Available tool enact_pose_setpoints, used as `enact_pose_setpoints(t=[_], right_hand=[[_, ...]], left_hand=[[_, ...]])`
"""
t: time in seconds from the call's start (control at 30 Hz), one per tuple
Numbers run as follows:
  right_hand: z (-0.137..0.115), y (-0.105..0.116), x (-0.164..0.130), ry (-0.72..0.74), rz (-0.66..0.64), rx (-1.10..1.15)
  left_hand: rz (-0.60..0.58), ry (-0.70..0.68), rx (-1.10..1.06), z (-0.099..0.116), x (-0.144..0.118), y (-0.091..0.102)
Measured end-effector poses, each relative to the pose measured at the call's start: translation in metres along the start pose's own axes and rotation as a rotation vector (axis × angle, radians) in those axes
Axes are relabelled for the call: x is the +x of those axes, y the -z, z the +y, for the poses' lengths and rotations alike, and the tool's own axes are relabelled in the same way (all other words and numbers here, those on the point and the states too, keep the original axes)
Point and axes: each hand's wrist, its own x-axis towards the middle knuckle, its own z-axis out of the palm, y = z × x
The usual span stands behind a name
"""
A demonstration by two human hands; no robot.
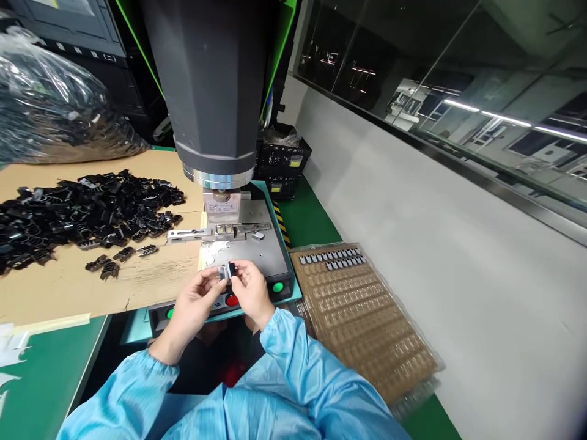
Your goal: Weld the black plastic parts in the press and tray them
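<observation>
My left hand [197, 300] pinches a small grey plastic part [222, 272] between thumb and fingers. Right beside it, my right hand [250, 292] grips a small black plastic part [232, 269]. The two parts are held close together, in front of a machine's metal base plate [270, 264]; whether they touch I cannot tell. On that plate sits a metal fixture [224, 231] under the machine's press head [222, 205]. A loose grey piece [257, 235] lies to the right of the fixture.
Black plastic parts [87, 211] are heaped on cardboard at the left, with a plastic bag [59, 104] behind. At the right, a clear tray [367, 330] holds rows of grey parts at its far end. A red button [232, 300] and green button [277, 286] line the machine's front.
</observation>
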Motion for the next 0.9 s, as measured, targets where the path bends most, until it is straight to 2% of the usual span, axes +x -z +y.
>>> enact_pose_setpoints(t=[0.27,0.7,0.9], right_hand=[[-0.007,0.0,-0.014,0.006,-0.008,0.0],[-0.01,-0.002,-0.015,-0.014,-0.024,0.098],[-0.014,-0.005,-0.018,-0.016,-0.027,0.144]], left_hand=[[-0.021,-0.031,0.039,-0.002,-0.013,0.003],[-0.032,-0.017,0.033,-0.001,-0.013,0.004],[0.026,-0.02,0.042,0.005,-0.014,0.001]])
